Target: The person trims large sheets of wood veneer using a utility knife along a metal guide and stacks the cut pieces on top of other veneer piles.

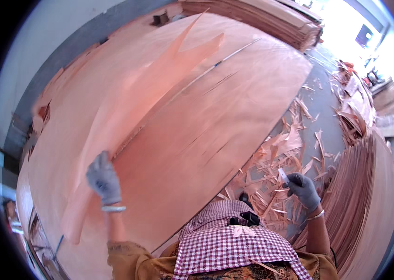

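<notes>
My left hand (103,181), in a grey glove, is closed on the edge of a long, thin strip of wood veneer (124,102). The strip is raised and curled, blurred by motion, and its far end splits into pointed tails. Under it lies a broad reddish veneer sheet (197,126) with several dark slits in its surface. A long narrow rod (215,64) lies across the sheet beside the strip. My right hand (303,191), also gloved, is off the sheet's right edge, closed around a small flat white piece (283,175) whose kind I cannot make out.
Torn veneer scraps (281,154) litter the floor to the right of the sheet. A tall stack of veneer (346,196) stands close by my right arm. Another veneer pile (257,16) is at the far end, and a heap of offcuts (355,102) lies farther right.
</notes>
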Motion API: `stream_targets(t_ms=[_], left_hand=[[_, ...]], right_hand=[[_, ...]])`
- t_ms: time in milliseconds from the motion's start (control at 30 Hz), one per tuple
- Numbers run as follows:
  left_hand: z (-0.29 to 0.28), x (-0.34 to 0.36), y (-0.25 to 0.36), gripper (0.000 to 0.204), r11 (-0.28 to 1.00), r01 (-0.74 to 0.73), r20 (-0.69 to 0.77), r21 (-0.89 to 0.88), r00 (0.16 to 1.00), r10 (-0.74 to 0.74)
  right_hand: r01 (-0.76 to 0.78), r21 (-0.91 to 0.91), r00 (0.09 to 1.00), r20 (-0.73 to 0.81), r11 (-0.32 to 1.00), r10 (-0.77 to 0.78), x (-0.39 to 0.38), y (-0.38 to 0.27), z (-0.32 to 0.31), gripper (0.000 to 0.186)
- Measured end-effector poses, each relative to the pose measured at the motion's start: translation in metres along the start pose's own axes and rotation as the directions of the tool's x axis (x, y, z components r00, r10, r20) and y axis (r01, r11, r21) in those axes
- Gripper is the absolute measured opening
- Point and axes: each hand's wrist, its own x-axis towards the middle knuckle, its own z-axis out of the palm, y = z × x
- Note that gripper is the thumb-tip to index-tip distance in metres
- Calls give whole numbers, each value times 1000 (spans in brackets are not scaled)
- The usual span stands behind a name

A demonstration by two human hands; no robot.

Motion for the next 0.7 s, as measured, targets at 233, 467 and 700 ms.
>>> stream_targets(t_ms=[233,467,700], left_hand=[[76,-43,159,59,913,-177,323,-367,896,303],[102,-54,225,59,957,-28,456,-289,875,163],[99,-48,236,50,965,2,493,-260,860,131]], right_hand=[[68,-394,934,347,917,80,151,-57,-8,17],[29,-246,693,704,969,158,261,-82,93,19],[54,-296,581,786,954,211,319,-50,184,13]])
